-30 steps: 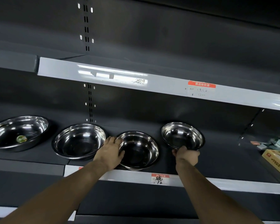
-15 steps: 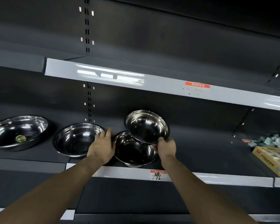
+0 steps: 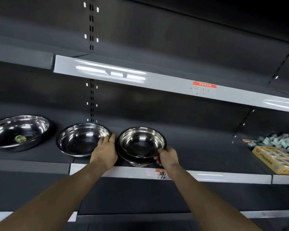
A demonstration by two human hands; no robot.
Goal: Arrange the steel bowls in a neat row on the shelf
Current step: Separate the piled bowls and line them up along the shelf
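On the dark shelf [image 3: 207,157] a small steel bowl [image 3: 141,142] sits nested inside a slightly wider steel bowl [image 3: 137,161], of which only the lower rim and base show. My right hand [image 3: 167,156] grips the small bowl's rim at its right front. My left hand [image 3: 105,151] rests against the left side of the lower bowl, fingers spread, between it and a medium steel bowl [image 3: 83,139]. Far left stands a large steel bowl [image 3: 18,130] with a green sticker inside.
The upper shelf's white edge [image 3: 157,82] with a price label hangs overhead. A yellow box [image 3: 277,160] and a heap of small pale packets [image 3: 274,140] lie on the shelf at far right. A handwritten price tag [image 3: 161,174] is on the shelf front.
My right hand carried the small bowl from the right, lifted it leftwards, and has lowered it into the middle bowl. My left hand stayed by that bowl's left side.
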